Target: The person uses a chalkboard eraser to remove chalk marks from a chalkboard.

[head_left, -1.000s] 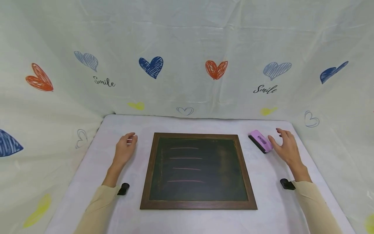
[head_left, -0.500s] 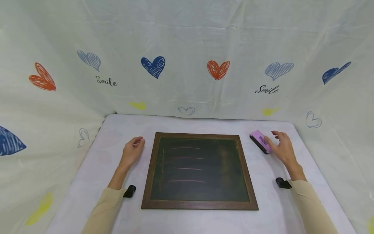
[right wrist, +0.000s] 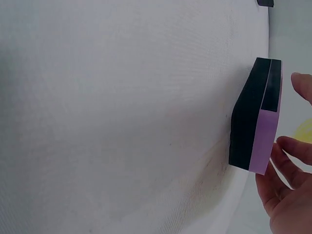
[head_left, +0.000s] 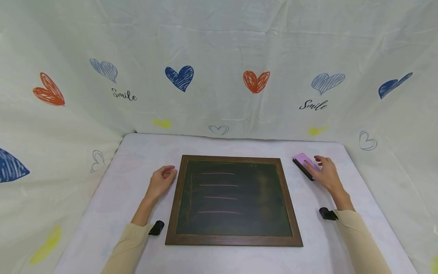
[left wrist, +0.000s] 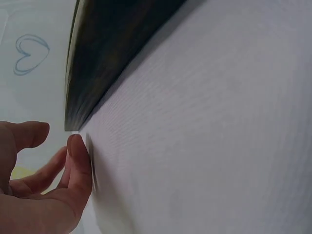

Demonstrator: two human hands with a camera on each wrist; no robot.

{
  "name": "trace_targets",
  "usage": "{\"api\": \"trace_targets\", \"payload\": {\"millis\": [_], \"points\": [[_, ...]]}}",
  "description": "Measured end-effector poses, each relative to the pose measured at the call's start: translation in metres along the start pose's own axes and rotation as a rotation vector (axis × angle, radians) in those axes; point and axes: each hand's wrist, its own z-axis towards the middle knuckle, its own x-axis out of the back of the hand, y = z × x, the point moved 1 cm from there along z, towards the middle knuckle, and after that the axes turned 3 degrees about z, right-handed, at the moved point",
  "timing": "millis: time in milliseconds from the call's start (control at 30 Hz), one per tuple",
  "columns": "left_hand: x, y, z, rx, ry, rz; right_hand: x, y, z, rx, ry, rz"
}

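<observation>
We see two bare hands well apart, one on each side of a dark green rectangular chalkboard (head_left: 254, 205) in a flat brown wooden frame (head_left: 234, 240). It lies face up on a pale, whitish counter (head_left: 232, 260), probably so that the four thin pinkish chalk lines (head_left: 219, 185) on its left half face us and every edge falls within reach.

Our right hand (head_left: 327, 175) is poised at the lavender block-shaped eraser (right wrist: 256, 119), which sits on the counter just beyond the board's far right corner. Its black base is turned down and its lavender top up, which, we judge, offers the smooth body to the fingers rather than the rubbing face. The thumb reaches over the top while the fingers curve by the right side; the right wrist view shows the thumb spread away from them. They straddle the eraser loosely, without clamping it, and we cannot tell whether any fingertip touches.

Our left hand (head_left: 161, 182) holds nothing. Its fingers bend softly, thumb parted from them, just beside the frame's left edge. A hand placed there could keep the wood from sliding, we think, though we see no pressure.

Both cream sleeves (head_left: 124, 245) end short of the wrists, perhaps keeping the fabric off the chalk. Behind hangs a white heart-printed sheet (head_left: 219, 42).
</observation>
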Motion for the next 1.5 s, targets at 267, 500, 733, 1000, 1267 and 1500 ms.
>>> {"api": "trace_targets", "payload": {"millis": [267, 500, 733, 1000, 1267, 1500], "points": [[-0.006, -0.001, -0.002, -0.013, -0.024, -0.031, -0.005, -0.001, 0.001, 0.009, -0.024, -0.029], [-0.009, 0.002, -0.001, -0.025, -0.032, -0.004, -0.007, -0.001, 0.002, 0.036, -0.036, -0.046], [-0.009, 0.001, -0.001, -0.063, -0.041, 0.009, -0.005, -0.001, 0.002, 0.044, -0.080, -0.088], [-0.008, 0.003, 0.000, -0.044, -0.041, 0.025, -0.006, -0.006, 0.003, 0.119, -0.038, -0.099], [-0.008, 0.006, -0.001, -0.030, -0.041, 0.031, -0.005, -0.019, 0.002, 0.141, -0.040, -0.092], [-0.007, 0.005, -0.001, -0.030, -0.051, 0.034, -0.003, -0.035, 0.004, 0.167, -0.065, -0.086]]}}
